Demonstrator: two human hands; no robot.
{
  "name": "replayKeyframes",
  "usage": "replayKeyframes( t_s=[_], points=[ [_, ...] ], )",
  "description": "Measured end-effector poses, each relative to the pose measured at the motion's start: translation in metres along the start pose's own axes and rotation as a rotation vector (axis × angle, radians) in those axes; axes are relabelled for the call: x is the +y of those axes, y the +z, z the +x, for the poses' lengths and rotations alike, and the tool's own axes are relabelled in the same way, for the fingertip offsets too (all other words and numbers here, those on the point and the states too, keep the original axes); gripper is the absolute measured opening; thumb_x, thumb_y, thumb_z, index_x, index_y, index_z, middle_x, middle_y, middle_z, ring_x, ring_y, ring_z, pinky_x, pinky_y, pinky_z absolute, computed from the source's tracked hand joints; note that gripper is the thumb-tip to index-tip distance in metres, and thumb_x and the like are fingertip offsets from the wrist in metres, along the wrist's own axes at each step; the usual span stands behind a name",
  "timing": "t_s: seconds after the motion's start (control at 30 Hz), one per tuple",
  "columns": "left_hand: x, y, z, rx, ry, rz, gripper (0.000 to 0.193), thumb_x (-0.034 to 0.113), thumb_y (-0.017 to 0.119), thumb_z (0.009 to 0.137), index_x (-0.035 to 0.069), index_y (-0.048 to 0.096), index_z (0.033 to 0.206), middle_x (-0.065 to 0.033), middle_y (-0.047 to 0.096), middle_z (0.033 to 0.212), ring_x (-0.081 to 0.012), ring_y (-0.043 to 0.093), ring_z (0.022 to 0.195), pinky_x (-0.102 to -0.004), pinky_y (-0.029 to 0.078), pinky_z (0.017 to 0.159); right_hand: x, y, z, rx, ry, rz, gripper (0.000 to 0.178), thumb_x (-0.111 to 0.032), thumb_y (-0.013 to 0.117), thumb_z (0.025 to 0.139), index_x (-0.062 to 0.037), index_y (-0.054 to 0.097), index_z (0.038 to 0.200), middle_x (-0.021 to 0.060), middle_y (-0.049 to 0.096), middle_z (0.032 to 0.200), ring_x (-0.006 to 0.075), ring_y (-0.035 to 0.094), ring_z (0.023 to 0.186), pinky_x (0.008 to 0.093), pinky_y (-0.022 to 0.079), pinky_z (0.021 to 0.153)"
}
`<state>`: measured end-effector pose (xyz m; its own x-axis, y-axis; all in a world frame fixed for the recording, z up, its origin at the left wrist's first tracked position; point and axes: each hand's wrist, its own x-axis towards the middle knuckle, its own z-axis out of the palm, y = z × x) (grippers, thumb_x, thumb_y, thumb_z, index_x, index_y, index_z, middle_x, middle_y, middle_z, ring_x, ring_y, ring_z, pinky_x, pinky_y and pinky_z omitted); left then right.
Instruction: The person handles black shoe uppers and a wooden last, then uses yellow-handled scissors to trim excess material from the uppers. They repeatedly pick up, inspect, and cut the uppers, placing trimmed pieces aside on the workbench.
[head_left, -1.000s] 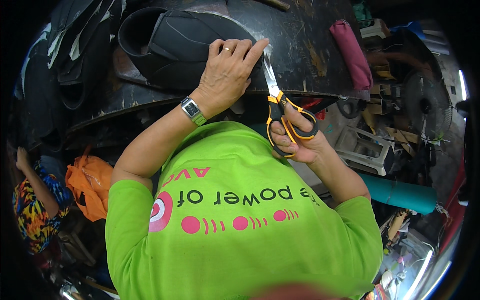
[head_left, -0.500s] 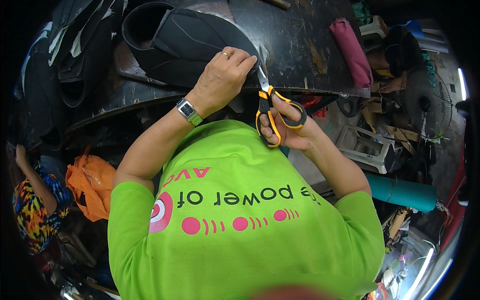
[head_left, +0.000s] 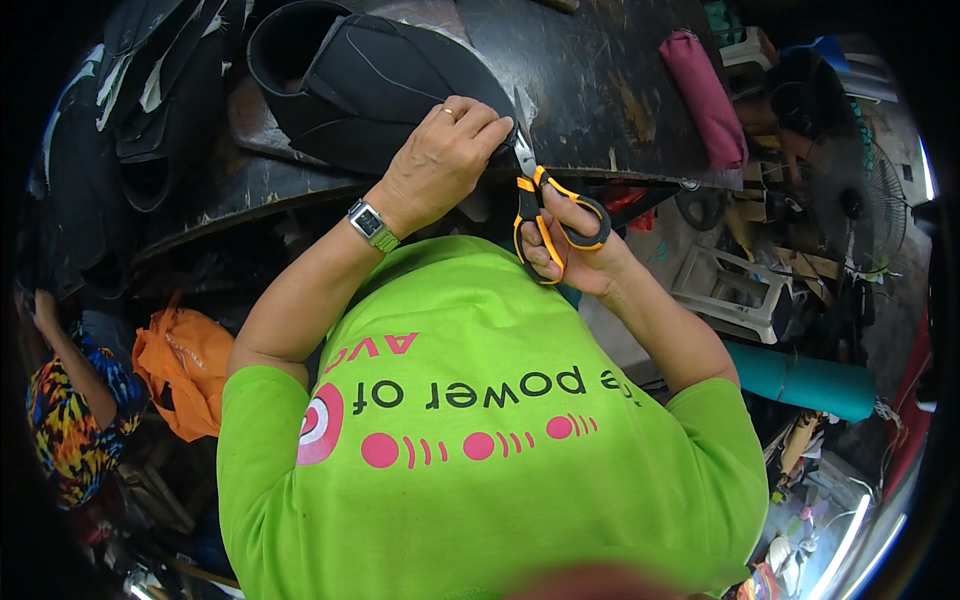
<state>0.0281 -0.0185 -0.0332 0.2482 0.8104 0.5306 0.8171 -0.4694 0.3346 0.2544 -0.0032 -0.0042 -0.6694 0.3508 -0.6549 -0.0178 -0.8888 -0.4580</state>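
Observation:
A black bag-like piece [head_left: 385,75] with seams and a round opening at its left end lies on the dark table. My left hand [head_left: 447,150] is closed on its right tip, fingers pinched together. In my right hand [head_left: 575,245] is a pair of scissors [head_left: 527,185] with black and orange handles, my thumb and fingers through the loops. The blades point away from me, parted slightly, right beside the pinched tip. What exactly lies between the blades is too small to make out.
The worn black table [head_left: 590,80] carries a rolled maroon cloth [head_left: 703,100] at right. More black pieces [head_left: 150,110] are piled at left. An orange bag [head_left: 182,370] and another person [head_left: 80,420] are at lower left; a white stool [head_left: 735,290] and fan [head_left: 855,205] stand right.
The scissors and my right hand have moved slightly up, and the blades are a little farther apart. My left hand keeps its pinch on the black piece's tip.

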Motion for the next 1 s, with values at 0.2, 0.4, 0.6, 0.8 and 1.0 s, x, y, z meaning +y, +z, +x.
replayKeyframes(
  t_s=[0.2,0.4,0.6,0.8,1.0],
  points=[
    [0.002,0.002,0.000,0.001,0.016,0.026,0.034,0.000,0.063,0.077,0.001,0.064,0.112,-0.0079,0.061,0.106,-0.0257,0.058,0.103,-0.0362,0.049,0.090,0.003,0.004,0.003,0.016,-0.078,0.010,0.044,-0.052,0.067,0.090,-0.0098,0.057,0.094,0.0033,0.058,0.078,0.0135,0.057,0.064,0.0249,0.047,0.052],
    [0.002,-0.001,0.000,0.012,-0.019,-0.022,0.040,0.000,0.069,0.073,0.002,0.063,0.113,-0.0083,0.061,0.107,-0.0262,0.057,0.104,-0.0368,0.049,0.092,0.003,0.007,-0.002,0.084,-0.063,-0.085,0.049,-0.057,0.064,0.089,-0.0086,0.057,0.092,0.0049,0.059,0.075,0.0145,0.058,0.063,0.0255,0.047,0.054],
    [0.004,-0.002,0.002,0.015,-0.037,-0.029,0.040,0.000,0.070,0.073,0.003,0.063,0.112,-0.0089,0.061,0.106,-0.0270,0.057,0.104,-0.0367,0.049,0.093,0.001,0.009,-0.002,0.064,-0.043,-0.195,0.056,-0.065,0.061,0.087,-0.0082,0.059,0.089,0.0068,0.059,0.071,0.0148,0.057,0.056,0.0259,0.045,0.056],
    [0.004,-0.004,0.006,0.011,-0.036,-0.042,0.041,0.000,0.071,0.072,0.002,0.062,0.112,-0.0094,0.060,0.106,-0.0273,0.057,0.103,-0.0368,0.049,0.093,0.002,0.013,0.001,0.094,-0.026,-0.256,0.056,-0.064,0.061,0.087,-0.0086,0.058,0.088,0.0063,0.059,0.071,0.0144,0.057,0.055,0.0259,0.046,0.055],
    [0.003,-0.006,0.007,0.009,-0.049,-0.055,0.044,-0.001,0.073,0.070,0.003,0.062,0.112,-0.0093,0.060,0.105,-0.0275,0.057,0.103,-0.0368,0.049,0.093,0.002,0.018,0.000,0.048,-0.061,-0.209,0.053,-0.062,0.061,0.089,-0.0089,0.058,0.087,0.0055,0.059,0.071,0.0137,0.057,0.055,0.0254,0.046,0.054]
  ],
)
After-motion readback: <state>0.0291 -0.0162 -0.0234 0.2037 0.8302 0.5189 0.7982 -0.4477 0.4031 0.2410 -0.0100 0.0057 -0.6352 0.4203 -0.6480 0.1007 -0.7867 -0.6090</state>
